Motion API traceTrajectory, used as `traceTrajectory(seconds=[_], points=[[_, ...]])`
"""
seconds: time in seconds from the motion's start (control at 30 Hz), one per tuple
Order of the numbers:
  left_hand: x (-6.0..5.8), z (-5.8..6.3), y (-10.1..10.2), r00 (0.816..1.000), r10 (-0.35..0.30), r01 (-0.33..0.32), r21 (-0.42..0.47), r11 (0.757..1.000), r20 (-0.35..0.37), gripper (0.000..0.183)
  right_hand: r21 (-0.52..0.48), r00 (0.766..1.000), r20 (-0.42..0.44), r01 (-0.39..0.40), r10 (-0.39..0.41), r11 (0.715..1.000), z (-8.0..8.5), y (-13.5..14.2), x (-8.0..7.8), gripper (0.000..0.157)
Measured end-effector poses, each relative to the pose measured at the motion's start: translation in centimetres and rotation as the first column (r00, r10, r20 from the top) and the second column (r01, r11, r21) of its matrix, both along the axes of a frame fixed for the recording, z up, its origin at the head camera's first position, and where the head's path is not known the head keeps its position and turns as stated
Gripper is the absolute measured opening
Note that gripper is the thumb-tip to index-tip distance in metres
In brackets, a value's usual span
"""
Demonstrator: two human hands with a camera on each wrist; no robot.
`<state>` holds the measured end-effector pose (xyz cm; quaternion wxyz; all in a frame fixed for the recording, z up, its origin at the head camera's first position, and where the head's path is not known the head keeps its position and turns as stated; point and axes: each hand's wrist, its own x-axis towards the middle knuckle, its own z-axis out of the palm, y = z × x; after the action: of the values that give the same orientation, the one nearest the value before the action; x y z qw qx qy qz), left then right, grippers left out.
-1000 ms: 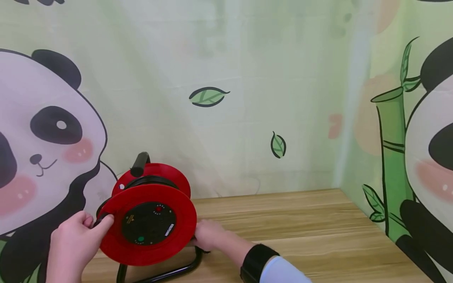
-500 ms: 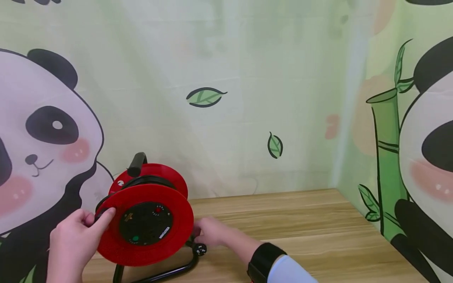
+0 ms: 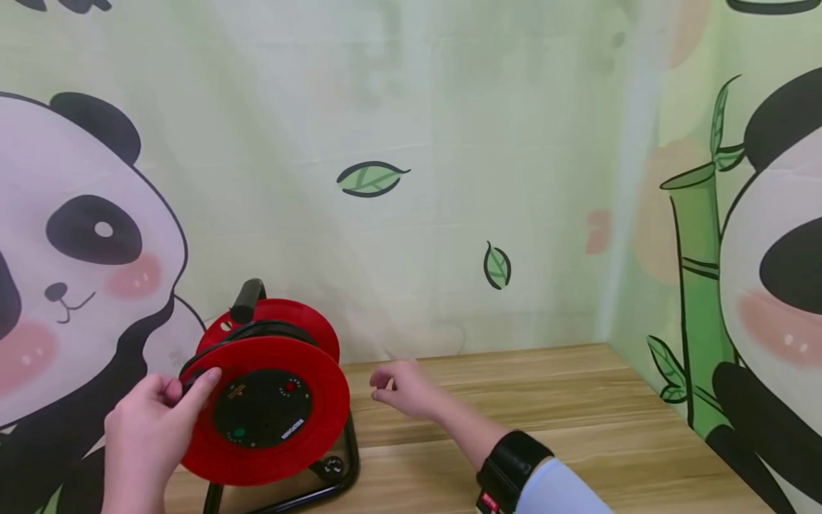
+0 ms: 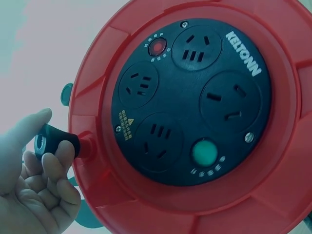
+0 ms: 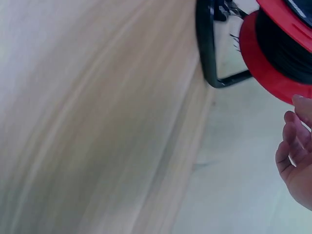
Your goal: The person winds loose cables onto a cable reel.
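Observation:
A red cable reel [image 3: 270,457] with a black socket panel [image 4: 190,102] stands on the table at the left of the head view. My left hand [image 3: 150,425] pinches the small black crank knob [image 4: 53,140] on its rim between thumb and fingers. Black cable [image 5: 282,44] is wound between the two red discs. The cable's black plug [image 3: 330,467] hangs low by the frame, beneath the reel's right side. My right hand [image 3: 407,389] is off to the right of the reel, its fingers loosely bent and holding nothing.
The reel's black tube frame [image 3: 349,457] rests on the wooden table [image 3: 514,421], with a carry handle [image 3: 249,300] on top. A printed panda curtain [image 3: 437,214] closes off the back and right side. A black band [image 3: 514,464] wraps my right wrist.
My right hand has let go near the plug and cable and drawn away to the right. The plug now hangs further left and lower. My left hand stays on the knob.

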<state>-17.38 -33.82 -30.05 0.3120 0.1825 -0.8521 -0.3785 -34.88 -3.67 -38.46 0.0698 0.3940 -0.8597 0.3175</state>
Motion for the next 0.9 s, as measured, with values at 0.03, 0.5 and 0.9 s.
traceTrajectory(seconds=[0.03, 0.5, 0.9], points=[[-0.1, 0.0, 0.2, 1.000, -0.004, 0.004, 0.008, 1.000, -0.005, 0.057, -0.003, 1.000, -0.013, 0.000, 0.000, 1.000, 0.3, 0.5, 0.0, 0.009], [-1.1, -0.7, 2.1, 0.989, -0.080, 0.064, -0.128, 0.990, -0.124, 0.054, 0.120, 0.998, 0.029, 0.057, -0.061, 0.991, 4.2, 8.1, 1.1, 0.029], [-1.9, -1.3, 3.9, 0.947, -0.152, 0.089, -0.220, 0.971, -0.285, 0.040, 0.063, 0.988, 0.106, 0.106, -0.112, 0.992, 1.9, 14.0, 2.0, 0.031]])
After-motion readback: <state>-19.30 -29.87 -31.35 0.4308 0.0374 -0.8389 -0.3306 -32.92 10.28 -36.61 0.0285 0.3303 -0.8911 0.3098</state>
